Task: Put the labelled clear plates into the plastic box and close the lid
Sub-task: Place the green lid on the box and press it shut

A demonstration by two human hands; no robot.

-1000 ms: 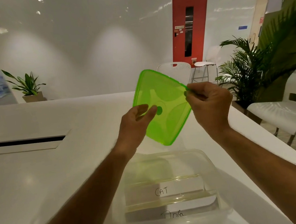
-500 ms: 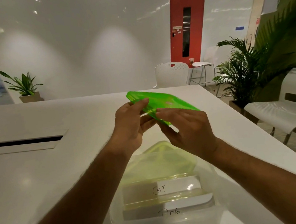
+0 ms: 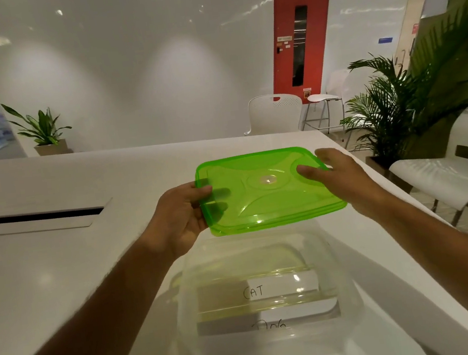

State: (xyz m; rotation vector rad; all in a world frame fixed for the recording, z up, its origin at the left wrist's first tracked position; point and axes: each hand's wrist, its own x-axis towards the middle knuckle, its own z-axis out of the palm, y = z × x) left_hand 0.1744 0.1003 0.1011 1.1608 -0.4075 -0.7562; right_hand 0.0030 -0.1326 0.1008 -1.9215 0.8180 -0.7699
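We judge the loading done: the labelled plates (image 3: 283,288) stand inside the clear box (image 3: 269,306) near the tabletop's (image 3: 46,276) near edge. Our left hand (image 3: 184,216) and right hand (image 3: 343,178) have fingers clamped on the green lid (image 3: 267,190), held level above the box; closing remains.

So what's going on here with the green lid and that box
A person holds a green lid level in the air with both hands, the left hand gripping its left edge and the right hand on its right side. It is above and a little beyond a clear box on the white table. Labelled plates sit inside, one reading CAT. The lid is not yet on.
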